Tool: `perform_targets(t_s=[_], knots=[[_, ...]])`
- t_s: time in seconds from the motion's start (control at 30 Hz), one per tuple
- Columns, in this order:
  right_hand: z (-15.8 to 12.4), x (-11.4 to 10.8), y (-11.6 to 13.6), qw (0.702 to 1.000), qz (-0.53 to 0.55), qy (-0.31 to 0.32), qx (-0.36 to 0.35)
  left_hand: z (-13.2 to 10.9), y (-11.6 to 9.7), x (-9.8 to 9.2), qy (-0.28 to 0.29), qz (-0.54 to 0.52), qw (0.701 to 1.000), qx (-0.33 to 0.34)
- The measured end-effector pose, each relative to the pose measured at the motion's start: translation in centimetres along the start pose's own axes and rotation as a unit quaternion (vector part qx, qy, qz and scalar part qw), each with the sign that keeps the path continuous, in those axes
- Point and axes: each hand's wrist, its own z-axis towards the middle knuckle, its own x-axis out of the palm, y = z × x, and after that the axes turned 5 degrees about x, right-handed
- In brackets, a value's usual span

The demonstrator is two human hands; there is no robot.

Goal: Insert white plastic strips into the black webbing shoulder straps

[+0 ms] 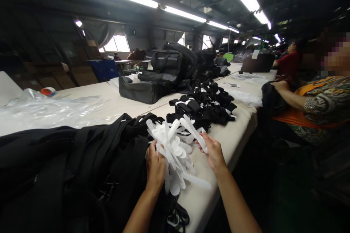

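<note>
A loose heap of white serrated strips (175, 149) lies on the table's near edge, beside black straps. My left hand (155, 165) is at the heap's left side, its fingers curled against the strips and closed on some of them. Between the thumb and fingers of my right hand (213, 151) is one end of a white strip (193, 129), which slants up and left over the heap. Behind the heap sits a pile of black bundled straps (203, 103), several with white bands around them.
Black fabric straps (109, 156) cover the near left. Black bags (164, 69) stand farther back. Clear plastic (68, 109) and a tape roll (47, 91) lie at left. A person in an orange apron (287, 116) holds black fabric at right; another person (290, 60) is beyond.
</note>
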Motion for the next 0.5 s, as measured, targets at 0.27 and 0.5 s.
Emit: perform_targets(t_s=[0.27,0.5], knots=[[-0.4,5.1,0.4,0.989,0.036,0.137,0.031,-0.3,0.1,-0.1,-0.085,0.099,0.960,0.246],[-1.0,10.3,-0.2,0.935,-0.129,0.330,0.008,0.4,-0.5,-0.8,-0.001,-0.097,0.995,-0.031]])
